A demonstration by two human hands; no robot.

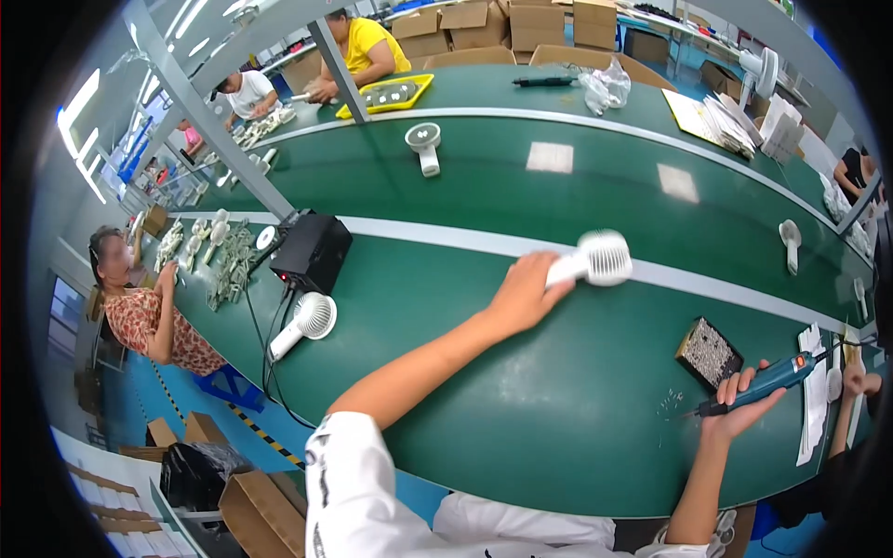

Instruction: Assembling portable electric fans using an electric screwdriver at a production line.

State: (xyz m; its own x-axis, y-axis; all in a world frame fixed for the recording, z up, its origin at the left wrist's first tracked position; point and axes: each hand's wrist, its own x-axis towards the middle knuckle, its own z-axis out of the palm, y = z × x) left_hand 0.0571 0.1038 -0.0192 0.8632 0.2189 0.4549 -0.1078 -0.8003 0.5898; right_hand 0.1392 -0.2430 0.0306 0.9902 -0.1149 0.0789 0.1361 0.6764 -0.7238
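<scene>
A long green workbench spans the room, edged by a pale rail. A gray post slants up at left. Bright strip lights hang far left, beside a pale wall. Striped tape marks the blue floor, near left; cardboard boxes stand far.

"What sort of place is this?"
"An assembly workshop. People work along a long green bench scattered with white handheld fans."
"What else shows it?"
"The corded electric screwdriver, cardboard boxes behind, and black-and-yellow floor tape."
</scene>
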